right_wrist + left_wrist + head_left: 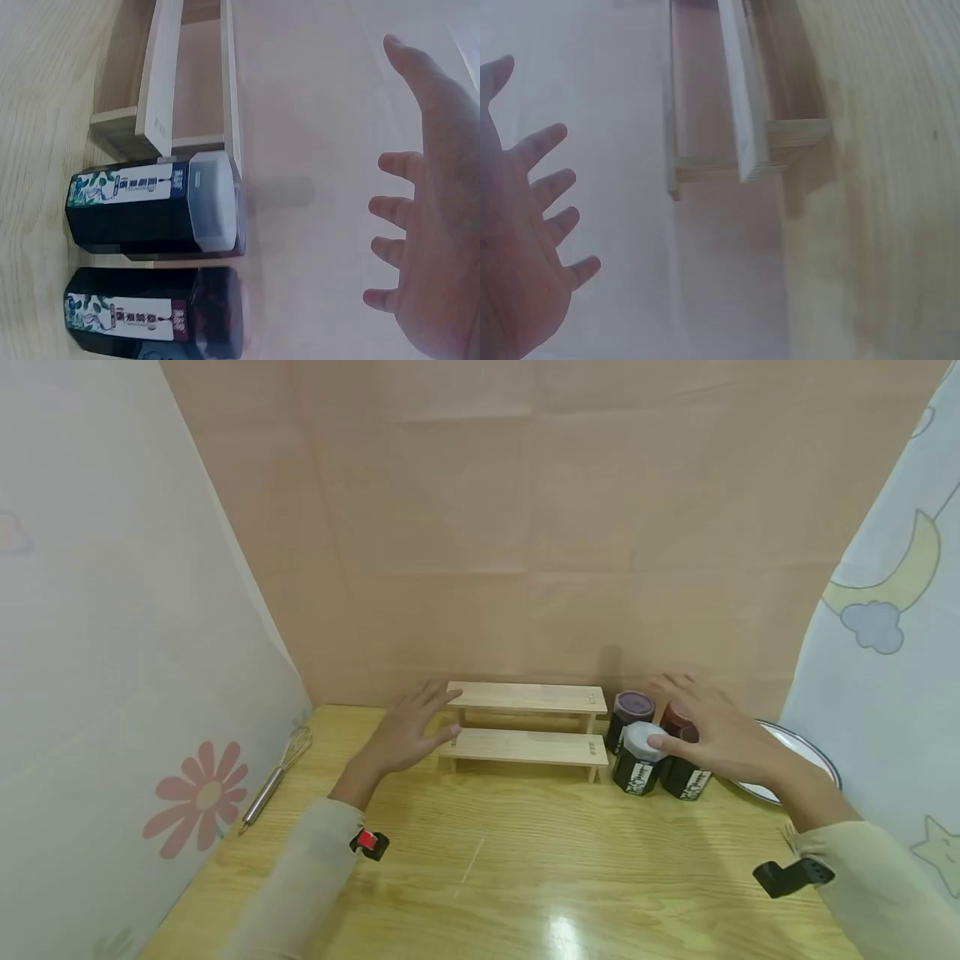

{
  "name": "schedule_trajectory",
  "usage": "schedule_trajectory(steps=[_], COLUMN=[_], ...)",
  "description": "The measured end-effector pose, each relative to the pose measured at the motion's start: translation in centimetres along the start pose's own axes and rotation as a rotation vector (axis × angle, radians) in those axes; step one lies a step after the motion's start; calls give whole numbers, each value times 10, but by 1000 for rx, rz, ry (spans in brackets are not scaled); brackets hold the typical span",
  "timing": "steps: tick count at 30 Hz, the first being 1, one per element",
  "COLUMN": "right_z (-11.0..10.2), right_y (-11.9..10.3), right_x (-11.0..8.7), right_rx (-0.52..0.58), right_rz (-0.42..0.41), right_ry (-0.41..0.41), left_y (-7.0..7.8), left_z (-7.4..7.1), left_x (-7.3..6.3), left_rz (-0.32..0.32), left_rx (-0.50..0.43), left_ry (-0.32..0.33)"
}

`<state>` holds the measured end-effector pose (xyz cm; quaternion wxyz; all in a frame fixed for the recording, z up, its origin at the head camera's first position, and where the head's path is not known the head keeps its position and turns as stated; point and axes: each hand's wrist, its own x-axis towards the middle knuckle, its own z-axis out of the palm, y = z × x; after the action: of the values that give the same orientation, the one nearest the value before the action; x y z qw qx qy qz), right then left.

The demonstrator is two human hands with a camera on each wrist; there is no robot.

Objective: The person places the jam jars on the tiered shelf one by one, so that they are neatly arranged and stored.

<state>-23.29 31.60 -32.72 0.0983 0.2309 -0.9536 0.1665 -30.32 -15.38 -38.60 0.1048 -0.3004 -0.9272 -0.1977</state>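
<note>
A two-tier wooden rack (525,746) stands at the back of the table. My left hand (411,729), fingers spread and holding nothing, overlaps the rack's left end in the head view; in the left wrist view a gap shows between the fingers and the rack. Several dark faceted bottles with white labels stand in a cluster by the rack's right end; a white-capped bottle (135,206) and a dark-capped bottle (135,315) are nearest the front. Over the cluster hovers my right hand (723,735), empty with fingers extended, partly hiding the rear bottles in the head view.
A metal whisk (273,781) lies along the left side of the table. Partly behind my right wrist is a white dark-rimmed plate (813,756). Cloth walls enclose the table at the back, left and right. A fork-like tip (789,833) shows near my right cuff.
</note>
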Motion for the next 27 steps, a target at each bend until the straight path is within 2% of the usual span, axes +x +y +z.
schedule_trajectory(steps=[5,10,16,22,27], right_z=[4,9,16,27,41], right_y=[15,29,46,64,83], right_x=[-5,-14,-24,-35,-48], right_rx=[42,119,170,230,240], right_rz=[16,82,109,141,215], right_ry=[37,30,66,105,78], left_y=[-14,-25,-38,-43,-44], left_z=[18,37,59,79,95], left_x=[-2,-8,-13,-16,-18], left_rz=[-64,-192,-288,-394,-445], left_rx=[-134,-285,-472,-620,-732], left_ry=[89,123,138,164,210])
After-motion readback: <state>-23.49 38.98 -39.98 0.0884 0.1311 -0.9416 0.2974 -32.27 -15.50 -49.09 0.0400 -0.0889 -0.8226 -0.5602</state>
